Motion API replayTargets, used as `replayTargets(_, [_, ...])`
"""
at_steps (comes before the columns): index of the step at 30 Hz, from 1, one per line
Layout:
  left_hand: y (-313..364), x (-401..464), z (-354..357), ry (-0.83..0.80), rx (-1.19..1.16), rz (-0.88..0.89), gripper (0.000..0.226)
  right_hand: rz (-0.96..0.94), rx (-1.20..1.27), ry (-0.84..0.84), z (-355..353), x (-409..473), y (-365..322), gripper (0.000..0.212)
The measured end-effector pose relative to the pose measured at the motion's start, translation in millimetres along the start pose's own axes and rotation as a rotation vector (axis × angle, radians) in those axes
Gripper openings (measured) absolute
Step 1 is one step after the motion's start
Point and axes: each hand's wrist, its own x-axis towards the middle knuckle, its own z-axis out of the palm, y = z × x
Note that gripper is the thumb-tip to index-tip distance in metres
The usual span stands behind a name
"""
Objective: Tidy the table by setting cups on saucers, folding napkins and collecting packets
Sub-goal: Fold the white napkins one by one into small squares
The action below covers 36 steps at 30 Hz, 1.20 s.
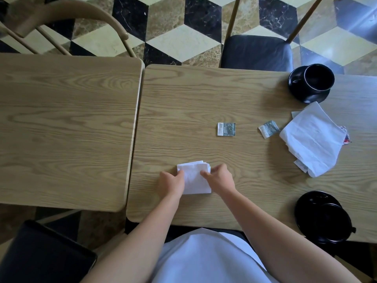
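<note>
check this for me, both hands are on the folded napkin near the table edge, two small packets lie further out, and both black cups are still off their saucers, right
Not quite: the cups are the slip. The head view shows the far cup already on its saucer, and the near cup on its saucer too. The rest holds: the left hand and right hand are on the folded napkin, with two packets further out.

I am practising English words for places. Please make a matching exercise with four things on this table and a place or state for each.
1. folded napkin
2. far cup
3. flat packet
4. loose napkin

a. alone, mid-table
b. on a saucer
c. unfolded, at the right
d. between both hands

Pairs: 1-d, 2-b, 3-a, 4-c
</note>
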Motion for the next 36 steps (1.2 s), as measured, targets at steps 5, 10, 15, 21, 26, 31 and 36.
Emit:
replayTargets(5, [-2,2,-5,-0.256,-0.194,-0.072,0.045,0.110,0.091,-0.135,-2,-3,-9,0.036])
replayTargets(10, [5,-16,-16,-0.448,-0.477,0.008,0.031,0.161,0.437,-0.233,-14,-26,0,0.040])
replayTargets(15, [14,-52,-27,-0.698,-0.571,0.113,0.051,0.093,0.752,-0.251,-27,-63,18,0.042])
replayTargets(21, [13,-88,-7,-0.469,-0.238,0.245,0.027,-0.120,0.609,0.056,-31,-104,43,0.046])
replayTargets(26, [-4,-125,14,-0.271,0.036,0.523,0.041,0.029,0.462,0.306,-33,-119,68,0.042])
replayTargets(31, [-7,-156,31,-0.272,0.044,0.677,0.046,0.074,0.440,0.461,-48,-126,86,0.062])
replayTargets(36, [-2,-172,53,-0.312,-0.040,0.608,0.047,-0.001,0.506,0.569,-72,-127,115,0.051])
